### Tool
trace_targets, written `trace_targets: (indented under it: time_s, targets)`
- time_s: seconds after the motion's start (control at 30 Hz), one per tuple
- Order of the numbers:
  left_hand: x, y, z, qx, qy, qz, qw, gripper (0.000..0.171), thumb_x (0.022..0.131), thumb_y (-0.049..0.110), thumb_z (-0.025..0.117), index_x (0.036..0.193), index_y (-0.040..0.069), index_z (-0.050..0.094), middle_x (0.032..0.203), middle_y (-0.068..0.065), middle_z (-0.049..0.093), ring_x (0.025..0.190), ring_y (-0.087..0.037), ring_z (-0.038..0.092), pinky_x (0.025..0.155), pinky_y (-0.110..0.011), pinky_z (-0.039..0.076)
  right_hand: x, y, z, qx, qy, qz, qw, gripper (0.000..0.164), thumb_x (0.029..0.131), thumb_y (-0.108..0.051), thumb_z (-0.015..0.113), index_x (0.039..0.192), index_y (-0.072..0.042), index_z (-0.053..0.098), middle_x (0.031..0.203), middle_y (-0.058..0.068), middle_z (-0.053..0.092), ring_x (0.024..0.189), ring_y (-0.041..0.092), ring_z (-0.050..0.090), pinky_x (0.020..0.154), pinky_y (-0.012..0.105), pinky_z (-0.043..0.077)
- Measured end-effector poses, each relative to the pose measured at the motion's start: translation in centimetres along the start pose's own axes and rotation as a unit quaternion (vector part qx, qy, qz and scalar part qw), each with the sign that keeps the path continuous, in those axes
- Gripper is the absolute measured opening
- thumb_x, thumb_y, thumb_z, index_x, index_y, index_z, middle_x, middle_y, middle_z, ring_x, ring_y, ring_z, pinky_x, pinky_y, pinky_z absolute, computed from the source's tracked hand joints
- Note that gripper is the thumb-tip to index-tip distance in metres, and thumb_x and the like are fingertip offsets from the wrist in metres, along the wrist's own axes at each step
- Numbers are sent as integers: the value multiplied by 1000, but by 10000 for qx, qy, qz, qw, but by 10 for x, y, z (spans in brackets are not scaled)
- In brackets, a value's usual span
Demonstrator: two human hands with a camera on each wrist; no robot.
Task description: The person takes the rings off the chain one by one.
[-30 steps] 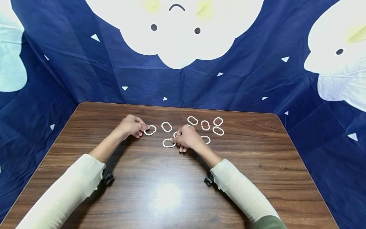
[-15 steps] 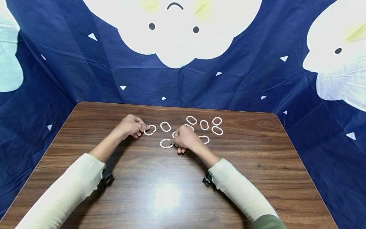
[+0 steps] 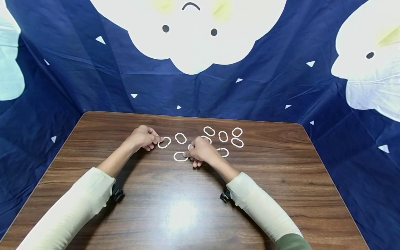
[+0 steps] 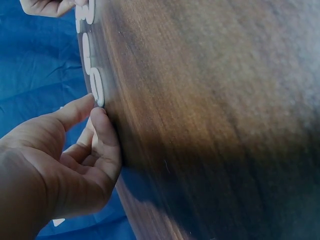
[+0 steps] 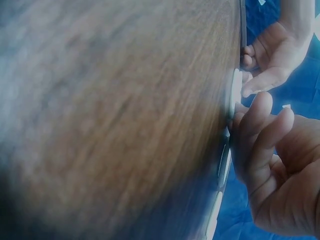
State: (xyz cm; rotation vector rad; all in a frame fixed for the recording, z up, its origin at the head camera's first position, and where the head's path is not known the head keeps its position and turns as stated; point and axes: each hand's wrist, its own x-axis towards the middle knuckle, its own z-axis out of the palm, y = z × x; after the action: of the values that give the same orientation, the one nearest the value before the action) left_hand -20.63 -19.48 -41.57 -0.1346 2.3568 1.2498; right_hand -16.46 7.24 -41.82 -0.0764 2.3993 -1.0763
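My left hand (image 3: pixel 144 137) pinches the left end of a white oval plastic link (image 3: pixel 170 141) lying on the table; a small gap shows in its outline. In the left wrist view, thumb and index finger meet at that link's near end. Over the middle of the group, my right hand (image 3: pixel 202 150) holds the right end of another gapped white link (image 3: pixel 179 160) by the fingertips. Its remaining fingers hang beneath, and the exact grip is hidden in the right wrist view. A further link lies partly under the right hand.
Between the hands and slightly behind lies a loose oval link (image 3: pixel 176 139). Several more, such as this link (image 3: pixel 237 146), lie to the right on the brown wooden table (image 3: pixel 150 215). A blue cloud-printed cloth (image 3: pixel 225 93) hangs along its back and sides.
My right hand has slid slightly left, and the link at its fingertips has moved left with it. My left hand and its link have stayed almost still.
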Motion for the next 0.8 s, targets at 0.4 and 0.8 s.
trace_targets:
  time_s: [0.4,0.8]
  targets:
    - [0,0,-1,5,-65,-8,10000,27,103,20,84,112,-1,71,80,4,67,68,-10,64,63,-26,61,-6,7,-4,223,21,-240,9995,38,103,-22,85,77,-8,62,64,8,70,43,14,68,43,29,56]
    - [-4,2,-2,-55,-160,58,9998,25,103,17,83,113,-2,71,80,5,67,71,-11,63,63,-26,61,-20,18,-16,148,160,-393,9990,33,103,-25,85,82,-3,71,68,14,76,44,15,69,45,33,60]
